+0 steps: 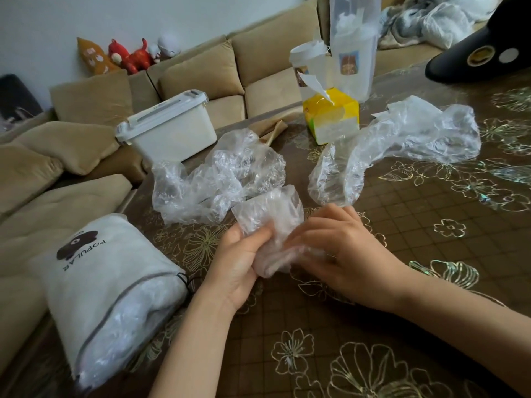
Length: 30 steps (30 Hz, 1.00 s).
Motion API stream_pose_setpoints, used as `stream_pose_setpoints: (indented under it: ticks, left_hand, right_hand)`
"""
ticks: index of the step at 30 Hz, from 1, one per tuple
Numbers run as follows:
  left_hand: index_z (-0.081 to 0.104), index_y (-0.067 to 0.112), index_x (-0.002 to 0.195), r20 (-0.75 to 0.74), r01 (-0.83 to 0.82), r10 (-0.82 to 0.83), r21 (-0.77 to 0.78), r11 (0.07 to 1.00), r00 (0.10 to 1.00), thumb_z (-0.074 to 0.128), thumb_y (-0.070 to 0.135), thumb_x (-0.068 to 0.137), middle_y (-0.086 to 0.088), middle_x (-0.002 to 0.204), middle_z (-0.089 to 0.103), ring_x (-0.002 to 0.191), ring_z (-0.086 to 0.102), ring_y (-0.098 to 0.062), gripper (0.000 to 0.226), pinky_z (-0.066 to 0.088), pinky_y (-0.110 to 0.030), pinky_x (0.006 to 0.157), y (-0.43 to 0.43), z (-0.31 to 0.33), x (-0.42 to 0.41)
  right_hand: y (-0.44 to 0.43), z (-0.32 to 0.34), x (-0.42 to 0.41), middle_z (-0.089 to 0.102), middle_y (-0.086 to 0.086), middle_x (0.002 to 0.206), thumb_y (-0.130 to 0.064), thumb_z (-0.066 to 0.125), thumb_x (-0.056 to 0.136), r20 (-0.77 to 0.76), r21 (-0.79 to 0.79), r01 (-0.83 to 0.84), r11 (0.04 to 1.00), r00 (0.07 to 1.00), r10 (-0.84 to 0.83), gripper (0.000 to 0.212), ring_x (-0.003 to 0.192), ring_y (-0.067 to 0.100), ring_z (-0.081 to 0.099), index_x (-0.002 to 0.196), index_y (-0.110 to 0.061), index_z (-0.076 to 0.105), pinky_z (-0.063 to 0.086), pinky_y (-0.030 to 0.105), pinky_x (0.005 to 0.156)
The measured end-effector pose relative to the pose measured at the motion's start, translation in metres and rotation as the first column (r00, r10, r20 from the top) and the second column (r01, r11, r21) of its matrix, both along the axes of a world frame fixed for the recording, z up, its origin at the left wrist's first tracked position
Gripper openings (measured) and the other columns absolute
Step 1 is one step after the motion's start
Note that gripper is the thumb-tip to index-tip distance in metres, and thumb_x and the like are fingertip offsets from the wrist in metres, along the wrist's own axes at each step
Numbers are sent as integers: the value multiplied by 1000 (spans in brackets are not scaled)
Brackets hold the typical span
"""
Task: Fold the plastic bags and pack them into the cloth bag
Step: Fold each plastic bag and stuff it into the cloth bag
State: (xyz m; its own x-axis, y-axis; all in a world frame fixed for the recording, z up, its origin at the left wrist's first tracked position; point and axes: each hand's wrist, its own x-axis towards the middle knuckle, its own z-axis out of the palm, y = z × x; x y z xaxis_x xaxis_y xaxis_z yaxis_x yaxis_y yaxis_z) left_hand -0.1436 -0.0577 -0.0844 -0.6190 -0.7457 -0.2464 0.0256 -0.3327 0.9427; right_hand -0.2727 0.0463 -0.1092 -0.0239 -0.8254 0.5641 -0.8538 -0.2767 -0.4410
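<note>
A small, partly folded clear plastic bag is held just above the table between both hands. My left hand grips its lower left side with thumb and fingers. My right hand curls its fingers round the bag's right side. Two crumpled clear plastic bags lie loose beyond: one in the middle, another stretching to the right. The white cloth bag with a bear print lies at the left table edge, its open mouth towards me, with plastic bags visible inside.
The table carries a brown floral cloth. Behind the bags stand a white lidded box, a yellow tissue pack, and a tall white bag with cups. A beige sofa runs along the left and back.
</note>
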Motion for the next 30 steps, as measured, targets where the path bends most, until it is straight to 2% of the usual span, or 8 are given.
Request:
stream_pose_setpoints:
  ticks: [6, 9, 13, 17, 19, 22, 27, 30]
  left_hand:
    - [60, 2, 109, -29, 81, -82, -14, 997, 996, 63, 4, 75, -13, 97, 72, 85, 70, -22, 34, 58, -32, 75, 4, 0, -4]
    - [64, -3, 113, -49, 212, -213, -11, 977, 976, 68, 19, 79, -21, 113, 66, 104, 64, -31, 40, 50, -42, 94, 6, 3, -4]
    - [67, 1, 110, -34, 269, -273, -84, 959, 961, 71, 17, 77, -19, 113, 67, 107, 64, -29, 37, 51, -38, 93, 11, 2, -5]
    - [62, 1, 108, 11, 164, -164, -116, 980, 986, 60, 5, 80, -20, 107, 69, 99, 67, -28, 28, 54, -34, 87, 10, -2, -6]
    - [63, 4, 107, 13, 148, -148, -117, 982, 989, 58, 4, 81, -18, 105, 70, 95, 68, -25, 26, 56, -33, 84, 9, 0, -5]
    - [65, 8, 101, 2, 164, -164, -94, 982, 986, 61, 5, 74, -13, 100, 72, 87, 70, -20, 28, 58, -28, 75, 8, 5, -3]
    - [62, 10, 102, -35, 214, -214, -4, 977, 976, 58, 3, 70, -8, 92, 73, 78, 71, -19, 33, 59, -31, 61, 11, 11, -3]
    - [61, 6, 99, -24, 211, -210, 16, 977, 977, 58, 1, 67, -10, 86, 73, 73, 71, -19, 33, 59, -31, 57, 12, 11, -2]
  right_hand:
    - [-1, 1, -6, 56, -5, 57, -33, 61, 89, 617, 168, 41, 985, 775, -137, 26, 53, 6, 46, 71, -13, 64, 39, 29, 56]
    - [-2, 0, -6, 58, -8, 55, -30, 63, 88, 607, 207, 83, 975, 770, -195, 25, 49, 4, 48, 65, -22, 61, 40, 28, 52]
    - [-1, 2, -5, 63, 6, 64, -30, 63, 87, 515, 209, 123, 970, 829, -216, 27, 56, 19, 53, 71, -8, 64, 42, 34, 57]
    - [-1, 2, -4, 54, -5, 82, -29, 67, 85, 460, 189, 181, 965, 852, -250, 21, 64, 5, 48, 82, -9, 61, 38, 14, 60]
    - [-1, 2, -3, 45, -9, 105, -27, 71, 81, 523, 176, 229, 957, 802, -288, 33, 79, -4, 46, 109, -21, 55, 39, 8, 75]
    - [0, 6, -6, 41, -8, 117, -25, 74, 76, 685, 200, 216, 956, 667, -294, 63, 84, 2, 49, 130, -24, 40, 48, 21, 81]
    - [0, 15, -13, 63, -2, 85, -9, 70, 81, 904, 200, -46, 979, 394, -166, 14, 63, 3, 61, 91, -15, 63, 50, 16, 57]
    - [0, 16, -15, 61, 3, 72, 1, 65, 82, 920, 193, -126, 973, 367, -135, 13, 62, 9, 58, 81, -11, 62, 45, 17, 57]
